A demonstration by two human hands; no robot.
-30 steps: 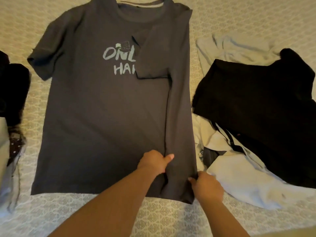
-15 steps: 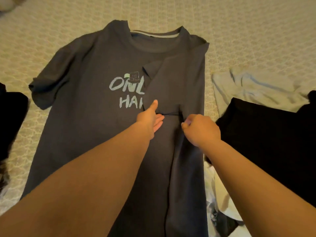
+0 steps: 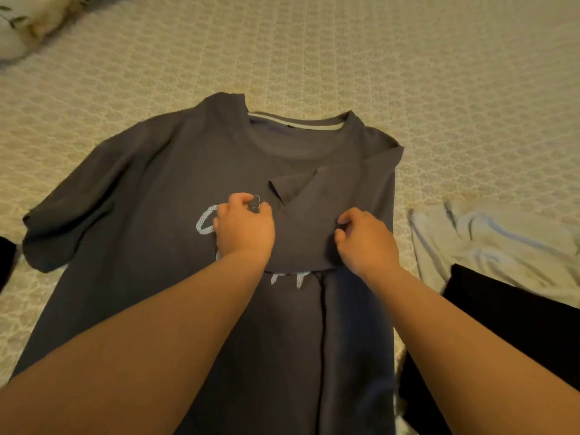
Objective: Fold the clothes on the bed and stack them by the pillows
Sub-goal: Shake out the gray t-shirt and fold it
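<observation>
Bed [image 3: 345,58] covered by a cream quilted spread with a repeating woven pattern, warm dim yellowish light cast across it, blurred pale pillow [image 3: 28,23] with a leafy print seen at the far left corner

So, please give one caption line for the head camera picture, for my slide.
Both hands, left and right, pinch the folded-in sleeve of a grey T-shirt spread on the bed.

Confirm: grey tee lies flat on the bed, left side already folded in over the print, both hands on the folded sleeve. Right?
Not quite. On the grey tee the right side is folded in, not the left; the left sleeve lies spread out on the bed. The left hand and right hand are both on the folded sleeve. The head view shows it.
</observation>
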